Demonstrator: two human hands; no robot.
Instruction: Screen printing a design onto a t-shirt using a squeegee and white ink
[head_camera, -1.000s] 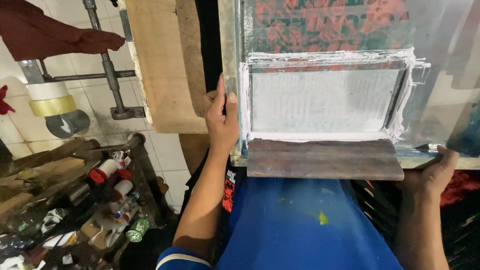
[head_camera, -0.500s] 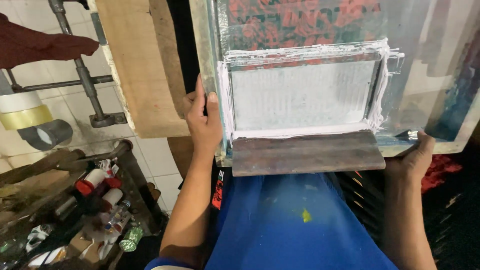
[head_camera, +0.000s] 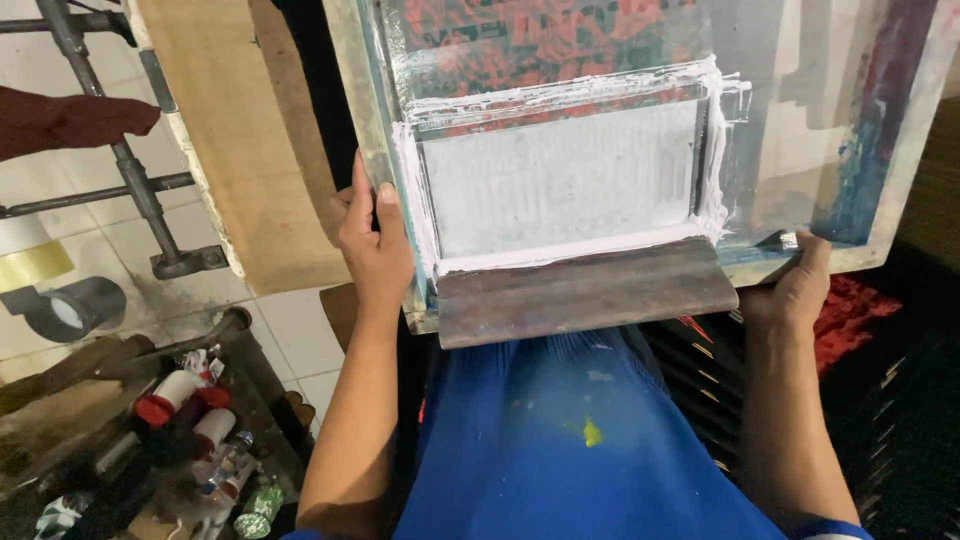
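**Both hands on the frame, squeegee parked at the near rail**

White floor tiles (head_camera: 290, 330) off to the left, grubby and crowded, and above them a pale wooden board (head_camera: 240, 150) running up the counter edge. Now to the hands. The left hand (head_camera: 372, 250) is closed around the left rail of the printing screen frame (head_camera: 905, 150), thumb on top, fingers tucked out of sight beneath. The right hand (head_camera: 795, 290) wraps the near right corner, thumb up on the rail; its grip looks firm on the frame, though the fingers under it are hidden. Two holds, well apart, so the wide frame seems kept level and square to the body.

Inside the frame, a taped-off window of mesh (head_camera: 560, 180) carries a wash of white ink (head_camera: 560, 252), thickest along the near and side edges. The wooden squeegee (head_camera: 585, 290) lies flat across the near rail, between the hands, touching the ink line — resting there, neither hand on it.

Outward again: red printed cloth (head_camera: 530, 40) shows through the mesh beyond. Left of the frame, metal pipe legs (head_camera: 140, 190), a roll of tape (head_camera: 70, 305), and a low shelf of red-capped bottles (head_camera: 175, 395) crowd the floor near the left elbow. A dark red sleeve (head_camera: 70, 120) of another person reaches in at far left.
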